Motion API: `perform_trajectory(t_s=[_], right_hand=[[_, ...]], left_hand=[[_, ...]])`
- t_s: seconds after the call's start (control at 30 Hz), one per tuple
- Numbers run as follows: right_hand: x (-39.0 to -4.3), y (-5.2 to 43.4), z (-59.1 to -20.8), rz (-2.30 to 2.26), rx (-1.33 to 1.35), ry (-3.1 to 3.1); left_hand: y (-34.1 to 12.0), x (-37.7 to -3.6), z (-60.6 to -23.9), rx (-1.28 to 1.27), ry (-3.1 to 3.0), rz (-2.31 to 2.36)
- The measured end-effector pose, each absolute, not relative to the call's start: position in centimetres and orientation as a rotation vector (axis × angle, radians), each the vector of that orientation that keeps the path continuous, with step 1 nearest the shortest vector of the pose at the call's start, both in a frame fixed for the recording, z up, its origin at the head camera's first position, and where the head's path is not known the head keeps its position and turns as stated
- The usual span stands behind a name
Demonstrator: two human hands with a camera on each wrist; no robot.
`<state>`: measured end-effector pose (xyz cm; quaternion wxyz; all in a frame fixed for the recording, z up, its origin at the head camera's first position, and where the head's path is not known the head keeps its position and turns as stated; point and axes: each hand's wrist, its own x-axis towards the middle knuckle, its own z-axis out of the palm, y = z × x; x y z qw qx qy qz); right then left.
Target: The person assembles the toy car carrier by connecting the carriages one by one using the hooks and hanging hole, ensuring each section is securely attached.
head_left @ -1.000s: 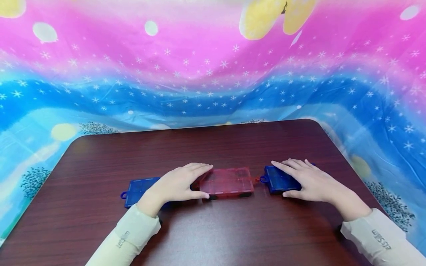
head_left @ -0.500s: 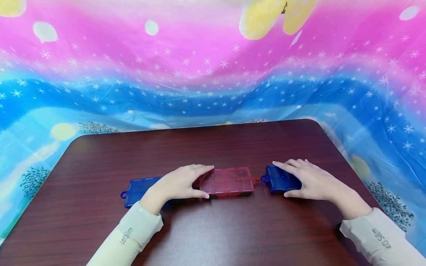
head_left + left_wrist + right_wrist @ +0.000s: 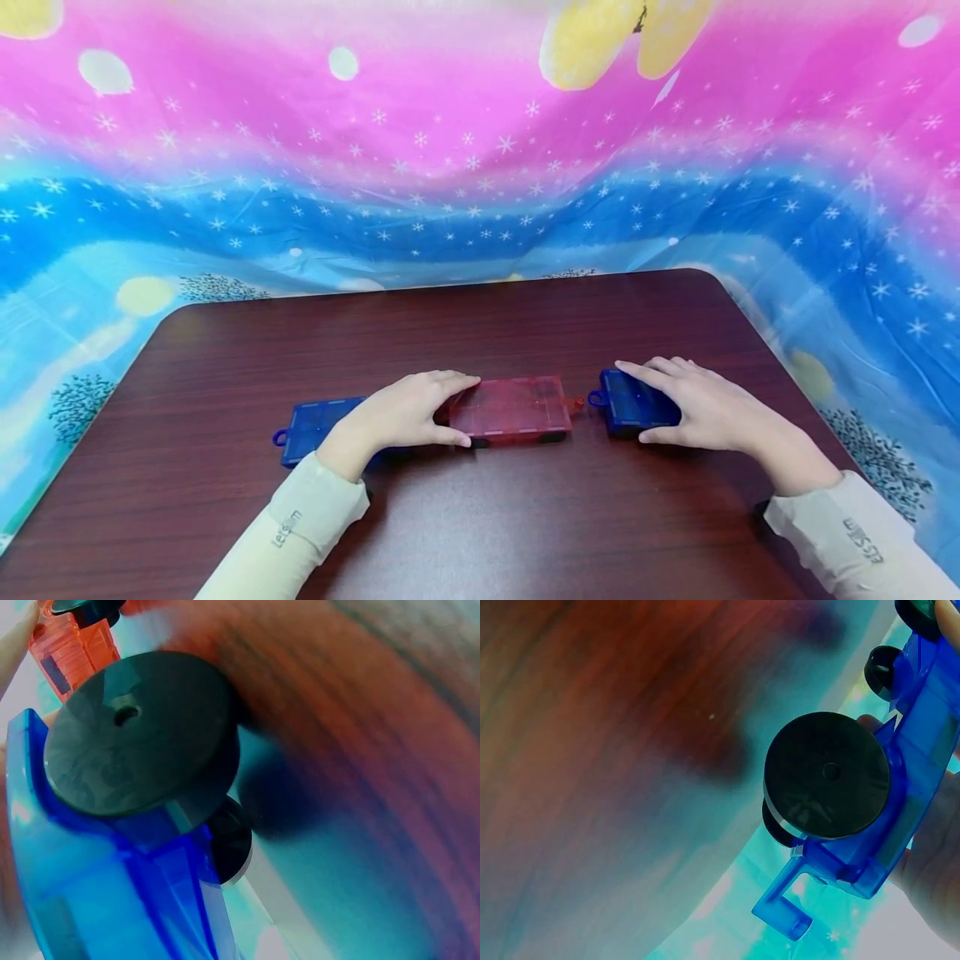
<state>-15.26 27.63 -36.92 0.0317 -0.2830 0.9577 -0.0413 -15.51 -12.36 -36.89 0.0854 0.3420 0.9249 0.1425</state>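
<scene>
My left hand (image 3: 411, 410) grips the left end of a translucent red toy car base (image 3: 517, 408), thumb on the near side and fingers on the far side. A blue toy car base (image 3: 322, 425) with a ring at its left end lies under that wrist, partly hidden; its black wheel (image 3: 146, 735) fills much of the left wrist view. My right hand (image 3: 697, 404) holds another blue base (image 3: 636, 404) the same way, its right part covered. Its ring (image 3: 596, 399) faces the small red hook (image 3: 577, 406) of the red base, with a narrow gap between them.
All three bases are on a dark wood-grain table (image 3: 480, 517) with rounded corners. A pink and blue patterned cloth (image 3: 450, 167) hangs behind and around it. In the right wrist view a blue hook arm (image 3: 784, 909) sticks out past a black wheel (image 3: 826, 774).
Very little differs. The right blue base and its ring have shifted slightly away from me and to the right. The left wrist has moved a touch to the right.
</scene>
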Motion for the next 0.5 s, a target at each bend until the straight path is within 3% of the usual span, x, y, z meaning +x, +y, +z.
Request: perform_trajectory(t_s=[0.5], right_hand=[[-15.28, 26.78, -36.82, -0.124, -0.911, 2.958]], left_hand=[[-12.43, -15.48, -36.83, 1.005, 2.753, 0.416]])
